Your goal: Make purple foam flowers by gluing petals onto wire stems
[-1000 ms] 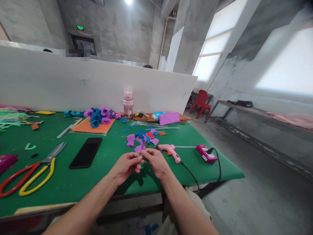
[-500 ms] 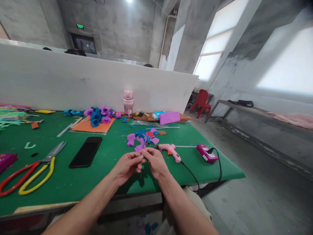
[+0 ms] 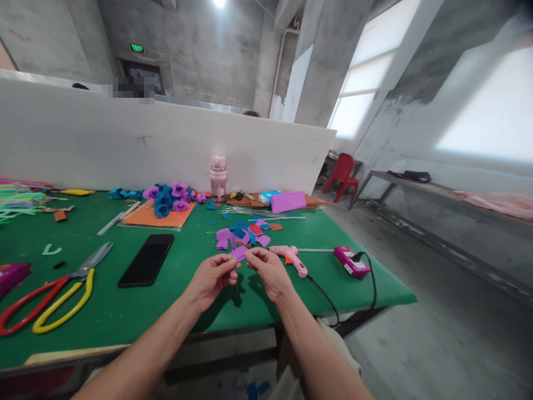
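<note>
My left hand [image 3: 216, 278] pinches a thin wire stem [image 3: 237, 287] that hangs below its fingers. A narrow purple paper petal [image 3: 233, 242] stands upright just above the left fingertips, seemingly at the top of the wire. My right hand [image 3: 266, 272] is a little apart to the right, its thumb and forefinger closed in a pinch; whether anything is between them I cannot make out. Just behind the fingertips is a purple paper piece [image 3: 240, 253]. Beyond it lie loose purple and blue paper pieces [image 3: 239, 228]. A pink glue gun [image 3: 293, 258] rests beside my right hand.
On the green table [image 3: 166, 316] are a black phone [image 3: 146, 260], scissors [image 3: 79, 280], purple and blue paper flowers [image 3: 166, 197], a pink bottle [image 3: 219, 178] and a purple power socket [image 3: 352, 261] with its cord. A white partition [image 3: 166, 139] stands along the back.
My hands have moved apart: the right hand has drawn away to the right, and the left has shifted slightly left with the wire and petal.
</note>
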Demonstrator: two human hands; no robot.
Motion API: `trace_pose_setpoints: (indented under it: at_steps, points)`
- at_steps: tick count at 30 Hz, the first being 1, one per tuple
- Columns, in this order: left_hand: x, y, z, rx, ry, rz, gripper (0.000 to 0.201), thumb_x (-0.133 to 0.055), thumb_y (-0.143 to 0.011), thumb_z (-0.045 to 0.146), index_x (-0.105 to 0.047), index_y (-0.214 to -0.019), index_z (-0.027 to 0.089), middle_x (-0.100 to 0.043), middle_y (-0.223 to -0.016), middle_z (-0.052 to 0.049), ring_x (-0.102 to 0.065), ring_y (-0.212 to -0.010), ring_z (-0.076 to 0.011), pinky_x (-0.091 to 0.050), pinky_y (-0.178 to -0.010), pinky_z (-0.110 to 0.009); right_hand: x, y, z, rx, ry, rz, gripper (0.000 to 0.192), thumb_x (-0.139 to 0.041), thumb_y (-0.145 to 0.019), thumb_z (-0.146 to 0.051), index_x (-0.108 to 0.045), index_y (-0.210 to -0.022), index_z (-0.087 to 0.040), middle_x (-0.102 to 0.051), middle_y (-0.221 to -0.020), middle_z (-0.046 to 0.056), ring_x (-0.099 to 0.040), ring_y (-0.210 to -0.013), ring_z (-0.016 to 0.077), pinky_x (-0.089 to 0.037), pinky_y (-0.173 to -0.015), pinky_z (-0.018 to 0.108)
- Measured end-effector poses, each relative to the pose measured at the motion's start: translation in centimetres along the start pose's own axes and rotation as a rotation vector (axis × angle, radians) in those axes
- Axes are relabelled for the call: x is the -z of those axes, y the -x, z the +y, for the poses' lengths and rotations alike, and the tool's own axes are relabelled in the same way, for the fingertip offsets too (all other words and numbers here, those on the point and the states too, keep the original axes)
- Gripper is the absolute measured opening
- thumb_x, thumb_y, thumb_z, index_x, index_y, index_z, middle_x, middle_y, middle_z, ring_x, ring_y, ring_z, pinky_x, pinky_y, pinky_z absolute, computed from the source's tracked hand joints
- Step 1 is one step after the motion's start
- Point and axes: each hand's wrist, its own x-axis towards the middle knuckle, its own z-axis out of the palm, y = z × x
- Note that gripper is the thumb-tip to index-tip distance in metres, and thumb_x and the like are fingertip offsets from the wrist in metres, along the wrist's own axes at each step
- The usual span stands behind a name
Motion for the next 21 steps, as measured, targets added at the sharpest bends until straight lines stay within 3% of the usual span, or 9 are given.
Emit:
trace_pose_setpoints:
  at_steps: [8,15,21]
  points:
    - [-0.3,-0.1,-0.4,-0.036,-0.061,0.002,0.022,-0.074,-0.062,0.025,-0.061,-0.073,0.011,-0.065,-0.071,-0.004,-0.055,-0.050,-0.0067,-0.047,-0.049,-0.019,-0.8,0.1,-0.2,0.154,0.248,-0.011,0.023,-0.057,-0.076,-0.036,-0.070,-0.078,-0.018,-0.064,-0.070,0.002,-0.053,-0.066,0.0133,-0.042,-0.067,0.027]
    - [-0.6,0.1,-0.9,-0.092,-0.093,0.005,0.021,-0.073,-0.062,0.024,-0.062,-0.074,0.011,-0.061,-0.057,0.000,-0.057,-0.051,-0.0098,-0.049,-0.053,-0.022,-1.4,0.8,-0.4,0.389,0.557,0.138,0.011,-0.063,-0.070,-0.030,-0.068,-0.066,-0.021,-0.062,-0.066,0.001,-0.053,-0.062,0.0144,-0.042,-0.063,0.027]
    - [-0.4,-0.1,-1.4,-0.134,-0.108,0.002,0.020,-0.073,-0.062,0.025,-0.063,-0.074,0.012,-0.063,-0.062,-0.001,-0.058,-0.054,-0.0107,-0.049,-0.056,-0.023,-1.6,1.1,-0.4,0.422,0.646,0.162,0.010,-0.061,-0.071,-0.029,-0.066,-0.067,-0.021,-0.061,-0.068,0.002,-0.051,-0.061,0.0141,-0.041,-0.062,0.028]
